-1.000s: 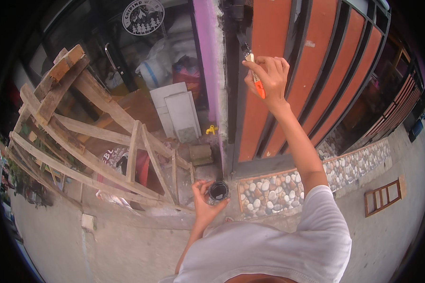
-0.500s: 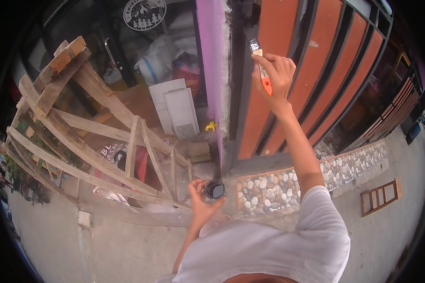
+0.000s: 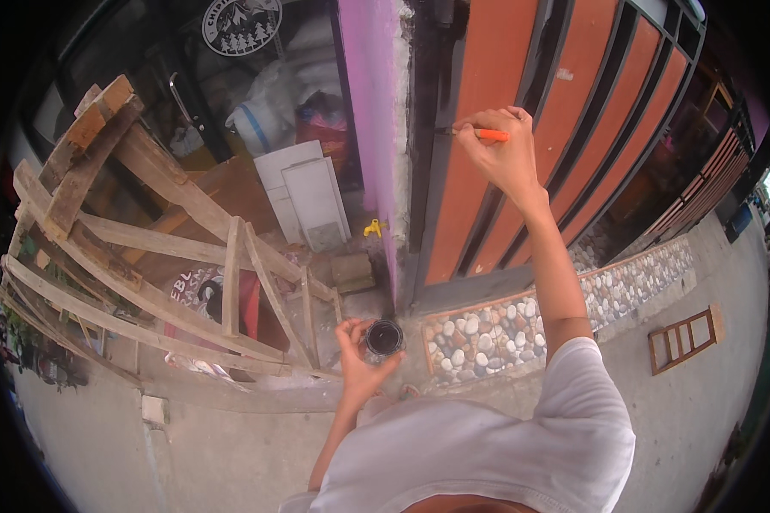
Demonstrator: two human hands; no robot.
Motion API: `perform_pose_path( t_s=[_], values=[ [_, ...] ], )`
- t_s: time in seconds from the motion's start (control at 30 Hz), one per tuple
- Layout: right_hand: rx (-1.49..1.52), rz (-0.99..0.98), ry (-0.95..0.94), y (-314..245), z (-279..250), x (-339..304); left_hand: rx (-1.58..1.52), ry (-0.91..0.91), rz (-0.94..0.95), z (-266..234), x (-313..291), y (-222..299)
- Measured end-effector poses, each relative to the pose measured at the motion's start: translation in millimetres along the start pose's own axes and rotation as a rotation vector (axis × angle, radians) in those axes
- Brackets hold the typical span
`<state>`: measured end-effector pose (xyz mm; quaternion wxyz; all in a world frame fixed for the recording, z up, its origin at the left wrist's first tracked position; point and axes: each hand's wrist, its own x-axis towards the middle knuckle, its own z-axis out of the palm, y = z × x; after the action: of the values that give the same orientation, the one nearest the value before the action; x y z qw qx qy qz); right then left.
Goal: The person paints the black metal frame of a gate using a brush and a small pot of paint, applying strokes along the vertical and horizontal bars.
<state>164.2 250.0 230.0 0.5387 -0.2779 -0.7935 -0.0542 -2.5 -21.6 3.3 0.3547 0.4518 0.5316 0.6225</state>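
Observation:
A paintbrush (image 3: 492, 134) with an orange handle end is pinched in my right hand (image 3: 506, 154), raised high in front of the gate. Its dark bristles point left, against or very near the dark frame (image 3: 434, 171) beside the first orange panel (image 3: 488, 81); whether they touch is hard to tell. Low in front of my body, my left hand (image 3: 364, 363) is wrapped round a small clear jar (image 3: 384, 339) of black paint, held upright with its mouth facing up. Orange panels alternate with dark bars across the gate.
A wooden trestle frame (image 3: 188, 286) leans on the left. Behind it are pale boards (image 3: 312, 201) and a glass door (image 3: 188, 103). A yellow tap (image 3: 373, 227) sits by the purple wall edge (image 3: 368, 111). A pebbled strip (image 3: 496, 338) runs below the gate; a small wooden frame (image 3: 683, 340) lies right.
My right hand has moved slightly down and turned the brush from upright to nearly level, bristles leftward. The left hand still holds the jar, and the view has shifted a little.

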Motion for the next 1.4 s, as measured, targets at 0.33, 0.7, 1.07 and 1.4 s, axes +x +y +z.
perform_pose_path(
  t_s=[0.33, 0.7, 1.07, 1.4],
  values=[
    [-0.007, -0.191, 0.354, 1.9, -14.8, 33.9, -0.032, -0.066, 0.046, -6.3, 18.6, -2.0],
    [-0.074, -0.016, -0.102, 10.7, 0.4, -63.5, -0.018, -0.131, 0.027, -21.4, 32.1, 1.5],
    [-0.170, -0.218, 0.267, -2.2, 4.1, -13.0, -0.050, -0.153, 0.034, -45.9, 42.5, 5.0],
    [-0.171, -0.082, 0.054, -3.5, 9.9, -37.4, -0.031, -0.177, 0.045, -80.5, 48.0, -1.7]
  ],
)
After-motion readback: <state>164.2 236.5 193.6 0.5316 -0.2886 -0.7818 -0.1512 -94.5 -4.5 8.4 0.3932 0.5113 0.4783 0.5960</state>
